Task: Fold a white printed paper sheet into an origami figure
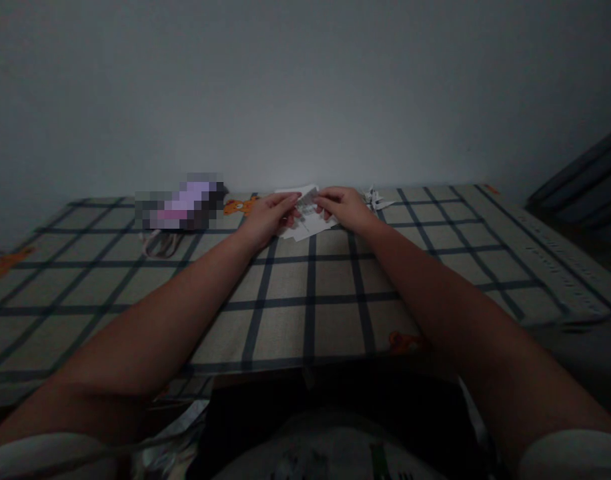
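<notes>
My left hand and my right hand meet over the far middle of the table, fingers closed in pinches. Between them they hold a small piece of folded white paper by its two sides. Under it lie several white paper sheets with faint print, spread flat and partly covered by my hands. Just beyond my right hand sits a small pile of pointed folded paper pieces. Dim light and distance hide the exact folds.
A checked tablecloth with bear prints covers the table, which meets a plain wall. At the left lies a pixelated purple object with a looped strap. A dark slatted thing stands at the far right.
</notes>
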Demonstrator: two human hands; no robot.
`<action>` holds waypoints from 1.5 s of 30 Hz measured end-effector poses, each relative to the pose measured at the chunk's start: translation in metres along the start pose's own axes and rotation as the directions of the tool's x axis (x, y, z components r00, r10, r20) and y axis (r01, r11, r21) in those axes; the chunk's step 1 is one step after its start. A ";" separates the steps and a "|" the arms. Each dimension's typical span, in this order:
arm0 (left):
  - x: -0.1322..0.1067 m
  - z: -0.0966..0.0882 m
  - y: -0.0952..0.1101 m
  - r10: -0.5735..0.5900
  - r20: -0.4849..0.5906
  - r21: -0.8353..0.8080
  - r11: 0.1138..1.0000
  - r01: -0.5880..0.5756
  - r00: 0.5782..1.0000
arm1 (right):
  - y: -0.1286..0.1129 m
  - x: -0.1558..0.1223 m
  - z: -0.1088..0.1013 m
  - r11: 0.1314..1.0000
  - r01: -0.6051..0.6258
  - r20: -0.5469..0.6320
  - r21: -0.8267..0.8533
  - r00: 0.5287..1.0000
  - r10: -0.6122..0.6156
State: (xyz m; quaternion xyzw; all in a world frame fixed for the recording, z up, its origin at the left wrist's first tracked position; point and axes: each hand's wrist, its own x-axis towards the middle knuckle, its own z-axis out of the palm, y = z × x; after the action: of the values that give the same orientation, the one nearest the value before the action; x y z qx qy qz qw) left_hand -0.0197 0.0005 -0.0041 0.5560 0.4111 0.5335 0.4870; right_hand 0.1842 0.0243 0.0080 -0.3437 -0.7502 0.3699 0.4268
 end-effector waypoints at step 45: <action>0.003 0.002 0.002 -0.047 -0.142 -0.133 0.991 0.028 0.989 | 0.001 -0.001 -0.001 0.999 -0.035 0.050 -0.037 0.998 0.037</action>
State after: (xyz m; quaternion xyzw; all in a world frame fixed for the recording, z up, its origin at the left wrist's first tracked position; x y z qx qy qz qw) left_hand -0.0172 0.0023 -0.0016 0.4748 0.4199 0.5889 0.5014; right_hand 0.1850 0.0243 0.0073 -0.3552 -0.7611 0.3725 0.3947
